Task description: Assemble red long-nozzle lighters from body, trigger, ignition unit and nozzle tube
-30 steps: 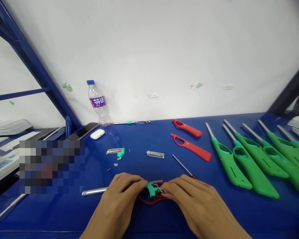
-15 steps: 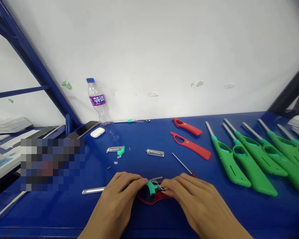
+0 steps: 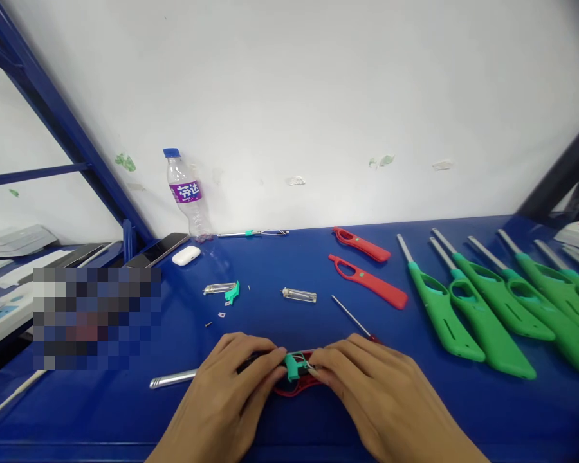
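Observation:
Low in the middle of the head view, a red lighter shell half (image 3: 292, 390) lies on the bench between my hands. Over it sits a green trigger piece (image 3: 295, 366) with thin wires and a small black part beside it. My left hand (image 3: 234, 389) is closed, fingertips pinching at the trigger piece's left side. From under that hand a silver lighter tube (image 3: 172, 379) sticks out leftward. My right hand (image 3: 367, 379) is closed too, thumb and fingers pinched by the wires and the black part at the trigger's right. Fingers hide much of the shell.
Ahead lie a clear fuel tank (image 3: 299, 295), a screwdriver (image 3: 351, 315), red shell halves (image 3: 368, 281) and another tank (image 3: 220, 288) with a green trigger. Green lighters (image 3: 446, 312) fill the right. At the back left stand a bottle (image 3: 189, 196), a white case (image 3: 186, 255) and a phone (image 3: 166, 247).
The silver tube has slid slightly left and its outer end dipped. The trigger piece has turned a little and sits lower in the shell. Both hands stay closed around the assembly.

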